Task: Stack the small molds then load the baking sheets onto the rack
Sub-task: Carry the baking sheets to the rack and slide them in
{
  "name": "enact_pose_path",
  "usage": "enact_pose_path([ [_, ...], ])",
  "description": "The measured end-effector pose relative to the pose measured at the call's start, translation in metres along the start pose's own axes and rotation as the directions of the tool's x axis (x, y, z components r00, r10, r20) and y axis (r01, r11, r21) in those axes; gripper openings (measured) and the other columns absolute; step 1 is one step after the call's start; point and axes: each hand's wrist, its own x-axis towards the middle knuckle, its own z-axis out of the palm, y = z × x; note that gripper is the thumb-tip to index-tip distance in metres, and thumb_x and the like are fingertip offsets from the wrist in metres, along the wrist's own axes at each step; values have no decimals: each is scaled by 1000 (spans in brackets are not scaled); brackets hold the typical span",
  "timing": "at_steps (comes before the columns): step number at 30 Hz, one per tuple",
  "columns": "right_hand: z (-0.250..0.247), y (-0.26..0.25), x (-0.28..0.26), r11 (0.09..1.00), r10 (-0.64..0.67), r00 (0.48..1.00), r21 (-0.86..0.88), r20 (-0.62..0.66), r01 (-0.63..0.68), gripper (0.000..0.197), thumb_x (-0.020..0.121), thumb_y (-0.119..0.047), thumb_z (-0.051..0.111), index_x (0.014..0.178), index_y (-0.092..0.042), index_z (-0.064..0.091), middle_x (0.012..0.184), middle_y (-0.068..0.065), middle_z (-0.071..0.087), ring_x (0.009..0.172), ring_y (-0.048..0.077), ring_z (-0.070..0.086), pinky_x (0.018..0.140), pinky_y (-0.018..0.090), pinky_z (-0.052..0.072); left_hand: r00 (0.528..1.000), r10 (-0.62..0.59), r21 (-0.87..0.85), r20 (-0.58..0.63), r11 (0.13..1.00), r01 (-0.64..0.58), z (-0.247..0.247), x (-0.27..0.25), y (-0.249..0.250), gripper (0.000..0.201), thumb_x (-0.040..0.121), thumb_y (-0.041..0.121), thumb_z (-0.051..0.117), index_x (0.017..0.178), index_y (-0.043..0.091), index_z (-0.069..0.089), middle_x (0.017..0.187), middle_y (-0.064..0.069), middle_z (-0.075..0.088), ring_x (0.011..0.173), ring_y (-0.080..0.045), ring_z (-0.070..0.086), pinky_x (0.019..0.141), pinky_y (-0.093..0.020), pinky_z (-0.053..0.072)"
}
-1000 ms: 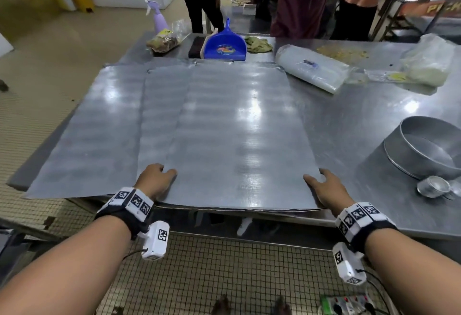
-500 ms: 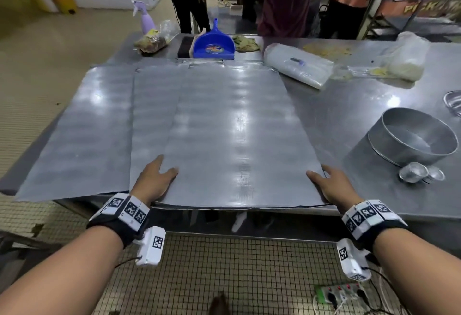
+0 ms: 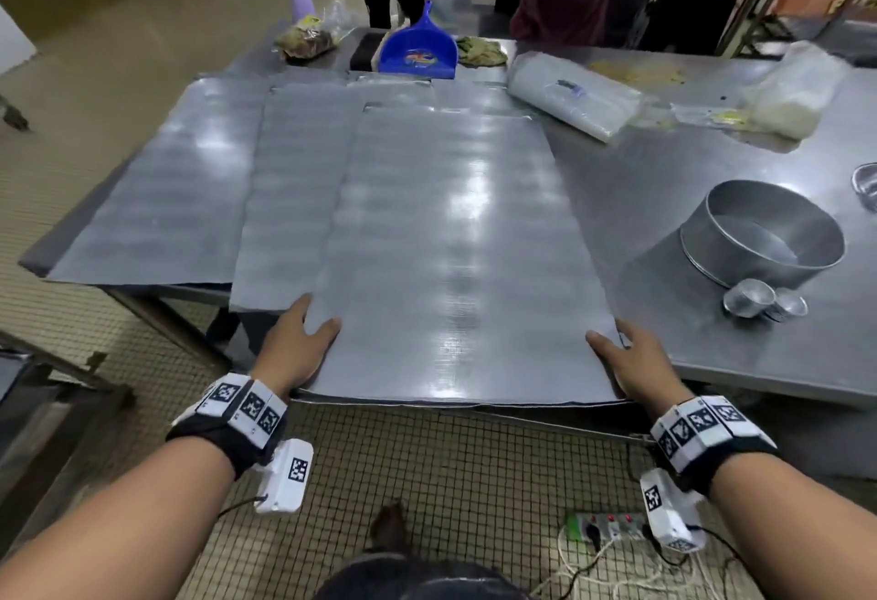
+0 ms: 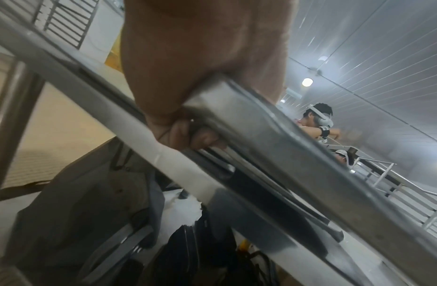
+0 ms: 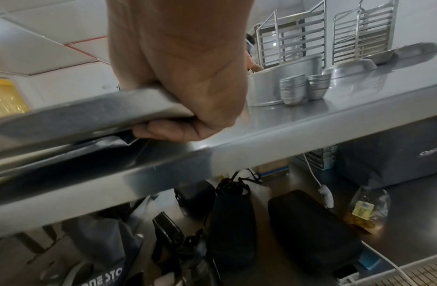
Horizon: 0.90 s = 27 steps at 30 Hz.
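The top baking sheet (image 3: 451, 257) lay flat on the steel table (image 3: 712, 200), its long axis running from six o'clock toward twelve, the near short edge jutting past the table's front lip. The left hand (image 3: 294, 348) gripped that edge at the seven o'clock corner, thumb on top and fingers (image 4: 202, 137) curled beneath. The right hand (image 3: 636, 362) held the five o'clock corner the same way, fingers (image 5: 168, 131) tucked under the metal. Two more sheets (image 3: 190, 200) lay partly beneath it, fanned out toward nine o'clock, their long axes the same way. At three o'clock, two stacks of small molds (image 3: 759, 298) stood just beside a round cake tin (image 3: 764, 238). A blue dustpan (image 3: 420, 51) sat at twelve o'clock.
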Motion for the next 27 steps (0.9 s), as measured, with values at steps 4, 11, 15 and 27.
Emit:
enact_pose_path([
  [4,-5,34,-21,999,40,999,-31,34,-39,82,82,-62,69,147,-17,46,145,-1,52,134,21,48,113,42,38,1000,13,-97,-16,995,-14,15,-36,-11,59,97,31,67,150,20,44,142,-1,57,133,-27,53,113,-44,41],
  [11,-18,57,-42,992,58,996,108,72,-66,62,78,-46,78,128,-17,58,110,2,73,96,22,72,87,46,59,1000,-20,-106,-5,994,19,24,-64,-21,51,93,34,70,139,18,54,127,0,67,114,-21,64,101,-44,51],
  [15,-30,56,-53,990,99,986,83,135,-111,47,83,-40,78,119,-21,55,94,5,74,77,39,71,57,38,52,997,-82,-136,9,987,83,28,-72,-26,59,93,33,71,145,18,47,124,3,63,108,-17,61,84,-31,50],
  [27,-21,51,-14,998,52,998,-49,36,-50,47,97,-54,51,95,-8,62,86,5,64,78,21,56,70,35,41,994,-94,-142,-61,986,84,37,-49,1,38,100,40,58,129,15,53,110,3,62,96,-16,61,67,-21,40],
])
